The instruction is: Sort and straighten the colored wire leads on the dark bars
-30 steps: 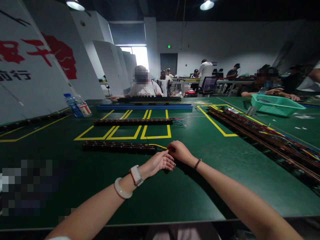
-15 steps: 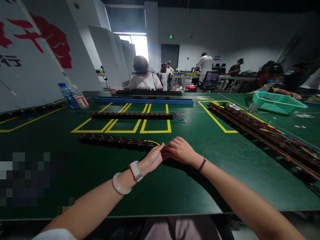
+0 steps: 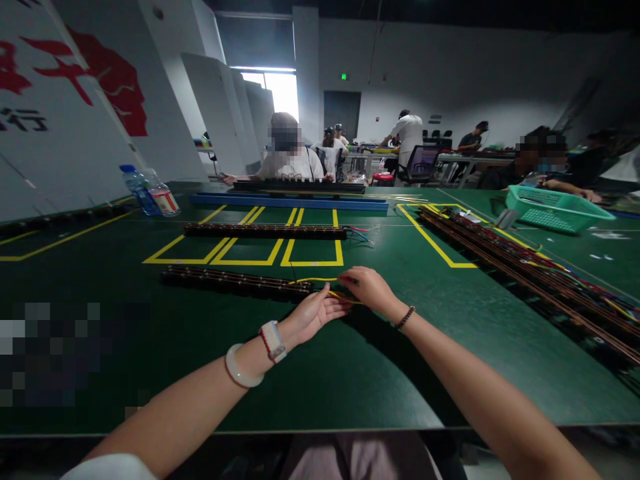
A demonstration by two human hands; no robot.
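A long dark bar with metal strips along its top [image 3: 235, 279] lies on the table in front of me, with wires coming out of its right end. My left hand [image 3: 313, 317] is at that end, palm up, fingers stretched out and thumb raised. A few wires, yellow among them, pass over its palm and fingers. Slightly to the right, my right hand [image 3: 373, 288] pinches a yellow wire [image 3: 323, 279], which arcs back to the bar. Other wire ends run beneath the right hand, partly hidden by its fingers.
Behind lies a similar dark bar [image 3: 265, 231] with loose wires, across yellow tape outlines, then a blue rail [image 3: 290, 201]. More long bars with wires [image 3: 530, 273] and a green basket [image 3: 555, 208] are on the right. Bottles [image 3: 163, 195] stand back left. A person [image 3: 295, 163] sits opposite.
My hands have moved apart: the right has shifted slightly right, drawing out a yellow wire. The left fingers have straightened, exposing wires over the palm.
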